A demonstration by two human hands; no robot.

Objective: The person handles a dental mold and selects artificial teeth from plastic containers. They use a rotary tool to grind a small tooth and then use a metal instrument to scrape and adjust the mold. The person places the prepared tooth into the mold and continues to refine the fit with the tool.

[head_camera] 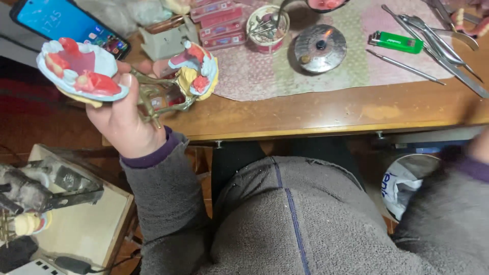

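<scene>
Brass articulator [155,97] w/ plaster casts is in the left hand [122,119], fingers curled tight round its frame, hinged open so the left cast [81,71] tilts up showing red wax rims, prob. for inspection, other cast [198,71] hanging over the desk [331,109] edge. Mid-desk on the mat [285,71]: tool cup [267,23], lit burner [320,47], green lighter [396,42], steel tools [438,51] within reach. Right hand [480,145] is blurred at frame edge; fingers can't tell.

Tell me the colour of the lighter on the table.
The lighter is bright green, seen in the head view.
</scene>
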